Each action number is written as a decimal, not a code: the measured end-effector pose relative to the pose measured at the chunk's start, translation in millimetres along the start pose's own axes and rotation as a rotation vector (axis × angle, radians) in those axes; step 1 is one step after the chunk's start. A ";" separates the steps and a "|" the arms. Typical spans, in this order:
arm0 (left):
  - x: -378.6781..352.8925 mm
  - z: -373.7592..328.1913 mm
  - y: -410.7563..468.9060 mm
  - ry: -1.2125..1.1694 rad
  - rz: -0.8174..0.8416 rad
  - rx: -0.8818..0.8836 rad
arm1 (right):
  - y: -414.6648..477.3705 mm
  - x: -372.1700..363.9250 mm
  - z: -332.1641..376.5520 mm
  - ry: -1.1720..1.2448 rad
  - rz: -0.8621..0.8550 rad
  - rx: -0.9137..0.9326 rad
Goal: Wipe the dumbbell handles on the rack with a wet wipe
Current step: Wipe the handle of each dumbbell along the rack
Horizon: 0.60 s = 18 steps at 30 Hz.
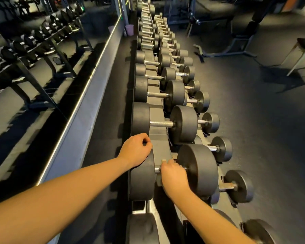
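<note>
A long rack [157, 118] of black round-headed dumbbells with chrome handles runs away from me. My right hand [173, 176] grips the handle [157, 169] of a near large dumbbell on the top tier, with a pale wet wipe [159, 181] bunched under its fingers. My left hand [136, 149] rests, fingers curled, on top of that dumbbell's left head [142, 180]. Its right head [198, 168] stands just beyond my right knuckles. The dumbbell beyond it shows a bare chrome handle [161, 124].
A lower tier of smaller dumbbells [238, 185] lines the right side. A mirror wall [33, 67] runs along the left behind the rack. Benches and machine frames [236, 41] stand on the dark floor at the right. A purple bin [129, 29] sits far back.
</note>
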<state>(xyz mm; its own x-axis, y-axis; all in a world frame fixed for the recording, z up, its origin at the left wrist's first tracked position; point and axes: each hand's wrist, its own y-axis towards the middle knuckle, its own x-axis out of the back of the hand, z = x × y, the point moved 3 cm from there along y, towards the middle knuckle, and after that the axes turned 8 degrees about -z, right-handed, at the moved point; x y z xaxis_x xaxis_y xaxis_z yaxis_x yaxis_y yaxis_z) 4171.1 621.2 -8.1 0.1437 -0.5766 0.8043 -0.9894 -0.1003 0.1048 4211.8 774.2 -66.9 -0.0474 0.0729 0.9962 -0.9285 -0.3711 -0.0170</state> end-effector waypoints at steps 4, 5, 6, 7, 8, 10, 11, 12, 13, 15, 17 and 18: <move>1.3 -0.7 0.5 0.003 0.010 -0.004 | -20.4 -15.0 12.6 0.522 -0.158 -0.043; 1.4 -1.7 0.2 0.000 0.013 -0.003 | -22.9 -17.2 6.7 0.626 -0.180 -0.107; 1.4 -2.6 0.1 0.000 0.014 -0.002 | -26.6 -17.6 0.0 0.725 -0.194 -0.200; 1.8 -3.1 0.3 -0.001 0.011 0.001 | -31.0 -18.5 -6.4 0.786 -0.239 -0.303; 2.4 -3.2 0.2 0.001 0.007 0.010 | -36.4 -20.5 -9.3 0.824 -0.311 -0.416; 2.6 -3.4 0.0 0.009 -0.002 0.021 | -50.5 -34.6 -8.9 0.916 -0.400 -0.684; 2.4 -3.1 0.6 0.008 -0.003 0.021 | -55.5 -43.4 -5.4 1.065 -0.401 -0.838; 2.3 -2.9 0.9 0.007 -0.001 0.019 | -57.2 -52.6 -3.8 1.306 -0.376 -1.022; 2.5 -2.9 1.2 0.004 0.000 0.019 | -57.0 -57.7 -1.9 1.599 -0.326 -1.204; 2.2 -1.7 1.4 -0.007 0.008 0.017 | -48.3 -57.1 -0.5 2.093 -0.253 -1.503; 1.8 -1.4 1.0 -0.016 0.017 0.010 | -35.4 -54.2 -6.9 2.350 -0.331 -1.666; 1.8 -1.6 1.0 -0.016 0.020 0.008 | -28.6 -52.7 -10.2 2.349 -0.354 -1.661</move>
<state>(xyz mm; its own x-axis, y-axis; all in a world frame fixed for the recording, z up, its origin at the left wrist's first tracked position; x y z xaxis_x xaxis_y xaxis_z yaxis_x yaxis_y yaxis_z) 4170.3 621.3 -5.6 0.1241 -0.5918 0.7965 -0.9919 -0.0949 0.0841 4237.1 790.4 -119.8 0.8712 0.3798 -0.3111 -0.3810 0.1235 -0.9163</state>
